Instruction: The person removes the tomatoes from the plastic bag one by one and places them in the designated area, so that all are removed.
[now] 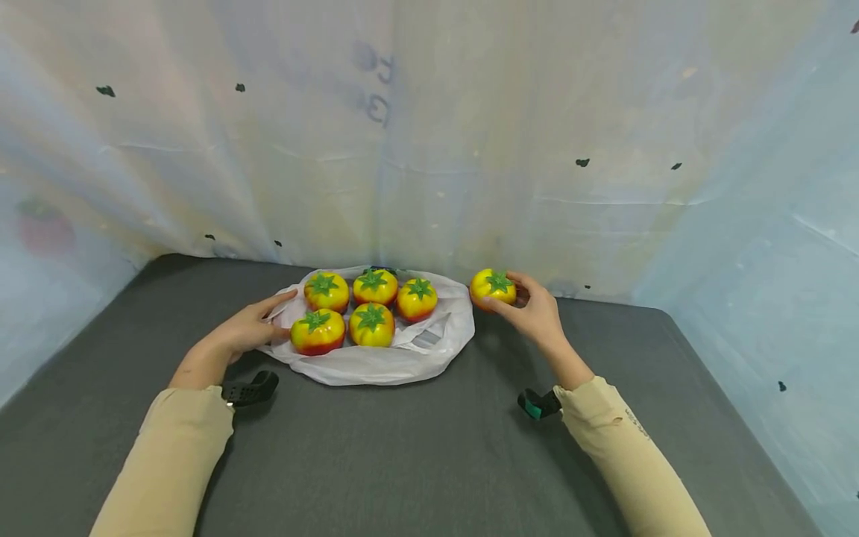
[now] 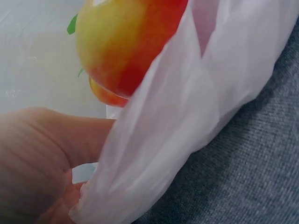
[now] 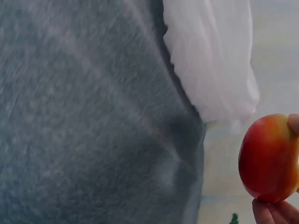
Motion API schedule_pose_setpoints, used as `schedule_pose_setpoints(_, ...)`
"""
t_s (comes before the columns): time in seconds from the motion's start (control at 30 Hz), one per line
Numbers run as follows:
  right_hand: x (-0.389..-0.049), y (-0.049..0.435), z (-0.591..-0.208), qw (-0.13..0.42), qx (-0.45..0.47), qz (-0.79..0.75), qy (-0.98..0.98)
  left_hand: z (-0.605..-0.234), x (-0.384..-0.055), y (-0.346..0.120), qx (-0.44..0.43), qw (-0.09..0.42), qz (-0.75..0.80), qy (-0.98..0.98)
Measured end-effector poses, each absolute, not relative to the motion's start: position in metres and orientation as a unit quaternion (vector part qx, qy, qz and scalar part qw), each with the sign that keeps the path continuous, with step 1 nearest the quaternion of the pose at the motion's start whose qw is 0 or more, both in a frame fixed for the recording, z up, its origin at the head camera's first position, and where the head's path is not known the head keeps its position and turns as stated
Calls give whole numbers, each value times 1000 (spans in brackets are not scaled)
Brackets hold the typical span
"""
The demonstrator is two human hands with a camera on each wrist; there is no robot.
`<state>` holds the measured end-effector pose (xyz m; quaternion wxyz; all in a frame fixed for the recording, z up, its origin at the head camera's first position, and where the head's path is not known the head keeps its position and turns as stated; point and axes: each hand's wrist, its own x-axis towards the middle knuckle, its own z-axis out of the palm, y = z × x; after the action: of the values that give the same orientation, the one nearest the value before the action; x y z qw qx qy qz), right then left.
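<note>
A white plastic bag [image 1: 376,367] lies with its mouth spread wide, several yellow-red tomatoes [image 1: 318,333] with green leafy tops inside. My left hand [image 1: 244,328] is at the bag's left rim, thumb and fingers apart and fairly straight. In the left wrist view the left thumb [image 2: 88,137] passes behind the plastic, below a tomato [image 2: 126,46]; its other fingers are partly hidden by the bag. Just beyond the bag's right edge, my right hand [image 1: 537,309] holds another tomato [image 1: 492,288] between thumb and fingers. That same tomato [image 3: 267,158] shows its red underside in the right wrist view.
Everything stands on a dark grey cloth-covered table [image 1: 403,455]. Pale, spotted plastic sheeting [image 1: 456,149] hangs close behind the bag, with more sheeting at both sides. Black straps [image 1: 251,389] show near both wrists, just beyond the beige sleeves.
</note>
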<state>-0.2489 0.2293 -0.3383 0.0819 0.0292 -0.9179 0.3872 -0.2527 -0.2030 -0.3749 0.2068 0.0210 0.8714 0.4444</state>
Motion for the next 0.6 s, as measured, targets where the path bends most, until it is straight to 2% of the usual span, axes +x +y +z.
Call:
schedule_pose_setpoints(0.3,-258,235,-347,45,1,365,-930,-377,-252,-204,24,199,447,872)
schedule_pose_setpoints(0.6,-266,241,-358,35,0,336,-941,-380,-252,-204,25,199,453,869)
